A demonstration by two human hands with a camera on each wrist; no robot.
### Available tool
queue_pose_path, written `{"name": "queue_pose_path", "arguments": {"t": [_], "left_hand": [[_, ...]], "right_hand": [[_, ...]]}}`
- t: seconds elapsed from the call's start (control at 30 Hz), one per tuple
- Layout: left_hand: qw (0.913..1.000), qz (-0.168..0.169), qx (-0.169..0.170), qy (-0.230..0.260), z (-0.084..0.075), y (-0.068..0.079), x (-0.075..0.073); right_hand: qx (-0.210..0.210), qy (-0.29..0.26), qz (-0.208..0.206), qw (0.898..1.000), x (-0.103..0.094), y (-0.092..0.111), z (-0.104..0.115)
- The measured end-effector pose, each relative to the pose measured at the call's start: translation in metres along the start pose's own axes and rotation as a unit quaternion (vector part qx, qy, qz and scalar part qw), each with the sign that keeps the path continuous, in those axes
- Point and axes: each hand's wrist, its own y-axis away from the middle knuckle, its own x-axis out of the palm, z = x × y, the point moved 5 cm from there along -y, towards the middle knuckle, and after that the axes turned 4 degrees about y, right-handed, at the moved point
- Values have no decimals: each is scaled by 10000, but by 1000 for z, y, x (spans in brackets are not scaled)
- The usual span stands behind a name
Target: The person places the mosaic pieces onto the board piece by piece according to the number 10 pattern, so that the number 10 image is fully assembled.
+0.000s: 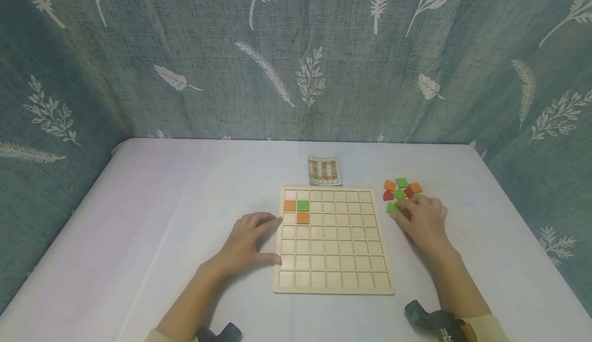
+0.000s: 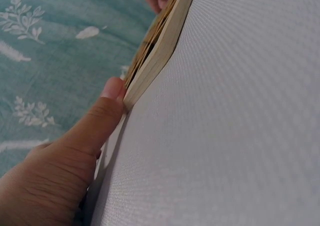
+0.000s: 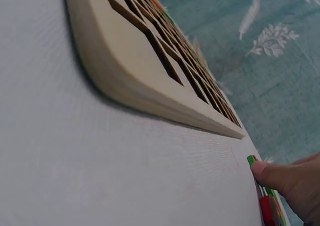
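Note:
A square wooden grid board [image 1: 335, 234] lies on the white table. Its upper left cells hold an orange tile [image 1: 289, 206], a green tile [image 1: 302, 205] beside it, and another orange tile [image 1: 302, 218] below the green one. At the board's left edge rests my left hand [image 1: 250, 242], thumb and fingers spread along the rim; the thumb [image 2: 112, 91] shows against the side in the left wrist view. To the right of the board, my right hand [image 1: 423, 224] pinches a green square tile [image 1: 391, 207] between thumb and index finger, at the near side of a loose tile pile.
Several orange, green and red tiles, among them a green one [image 1: 402, 183] and an orange one [image 1: 390, 185], lie scattered beyond the right fingers. A small pattern card [image 1: 325, 170] sits behind the board. A leaf-printed curtain [image 1: 277, 75] borders the table [image 1: 194, 188].

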Motion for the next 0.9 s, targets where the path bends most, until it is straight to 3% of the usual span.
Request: {"name": "queue_pose_path", "arguments": {"t": [0.23, 0.53, 0.9], "left_hand": [[10000, -37, 38, 16, 0, -1, -1], [10000, -46, 37, 18, 0, 0, 0], [10000, 6, -12, 43, -1, 0, 0]], "right_hand": [[-255, 231, 189, 9992, 4, 0, 4], [-350, -43, 135, 9993, 4, 1, 7], [-697, -97, 311, 9970, 3, 2, 26]]}}
